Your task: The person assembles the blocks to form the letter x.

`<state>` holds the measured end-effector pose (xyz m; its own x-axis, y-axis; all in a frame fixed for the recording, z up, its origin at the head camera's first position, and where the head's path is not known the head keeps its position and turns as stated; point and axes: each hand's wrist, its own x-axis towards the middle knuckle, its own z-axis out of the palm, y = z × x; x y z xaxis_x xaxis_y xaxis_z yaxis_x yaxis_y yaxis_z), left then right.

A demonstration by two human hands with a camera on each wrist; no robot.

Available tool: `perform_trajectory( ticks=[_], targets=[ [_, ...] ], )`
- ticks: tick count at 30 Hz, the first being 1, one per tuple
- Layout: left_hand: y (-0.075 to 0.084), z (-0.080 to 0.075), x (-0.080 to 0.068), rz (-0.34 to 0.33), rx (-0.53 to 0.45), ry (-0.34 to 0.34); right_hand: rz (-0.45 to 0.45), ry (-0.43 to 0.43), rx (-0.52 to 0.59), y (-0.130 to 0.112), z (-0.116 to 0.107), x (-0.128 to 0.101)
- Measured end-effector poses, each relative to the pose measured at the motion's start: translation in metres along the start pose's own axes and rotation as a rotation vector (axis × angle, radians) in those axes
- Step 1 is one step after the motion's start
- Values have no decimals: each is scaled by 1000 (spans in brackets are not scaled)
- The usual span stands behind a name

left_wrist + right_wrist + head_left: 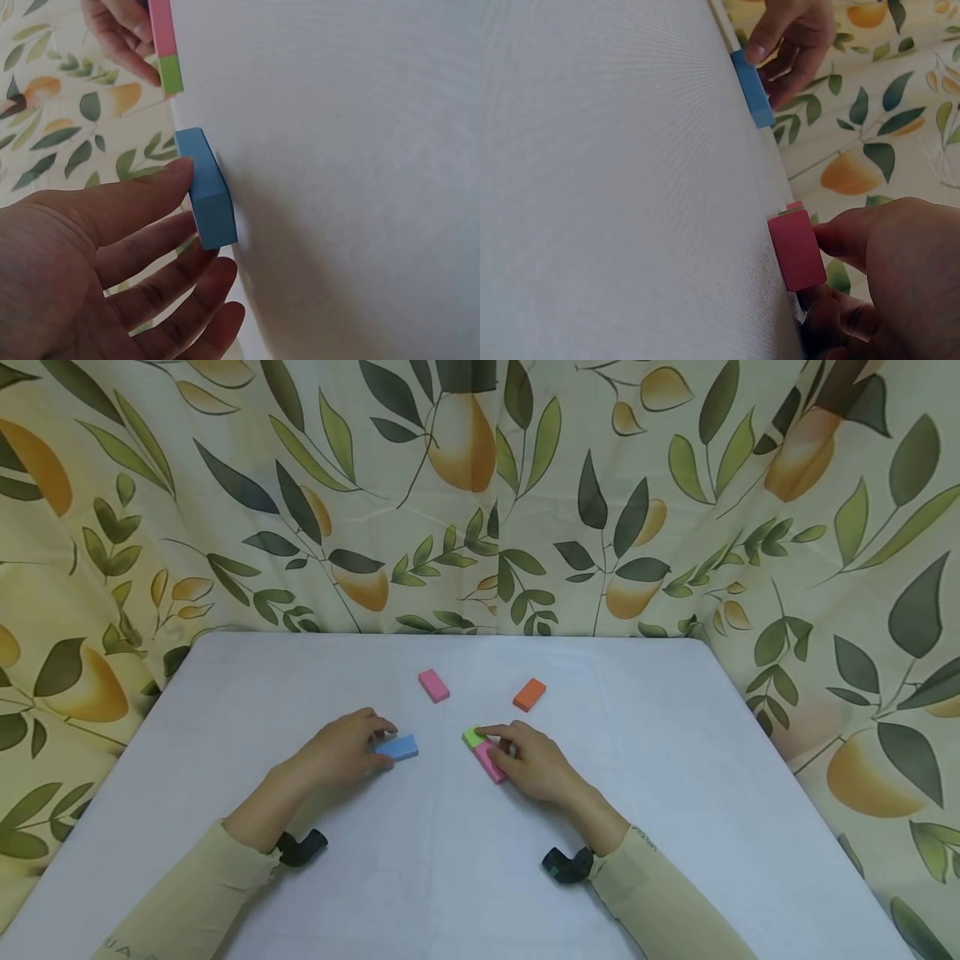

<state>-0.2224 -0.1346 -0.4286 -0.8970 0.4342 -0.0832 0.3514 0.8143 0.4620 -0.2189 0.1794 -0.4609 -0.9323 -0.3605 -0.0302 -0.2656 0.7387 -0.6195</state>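
Note:
My left hand [345, 747] pinches a blue block [397, 748] between thumb and fingers, low over the white table. In the left wrist view, the thumb lies along one side of that blue block [206, 187] and the other fingers are spread behind it. Right of it, my right hand [536, 760] grips a pink block [487, 763] that lies end to end with a green piece [472, 737]. Its index fingertip reaches onto the green piece. In the right wrist view, the thumb presses the side of the pink block [799, 251]; the lower fingers are partly hidden.
Farther back on the white table [637, 693] lie a second pink block [434, 686] and an orange block [529, 695]. A curtain [525, 527] printed with leaves and fruit hangs behind the table's back edge. Black cameras [302, 847] are worn on both wrists.

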Motion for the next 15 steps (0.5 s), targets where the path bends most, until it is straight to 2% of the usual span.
perform_trajectory(
  ticks=[15],
  targets=[
    [0,6,0,16,-3,-7,-1,13,-1,-2,1,-4]
  ],
)
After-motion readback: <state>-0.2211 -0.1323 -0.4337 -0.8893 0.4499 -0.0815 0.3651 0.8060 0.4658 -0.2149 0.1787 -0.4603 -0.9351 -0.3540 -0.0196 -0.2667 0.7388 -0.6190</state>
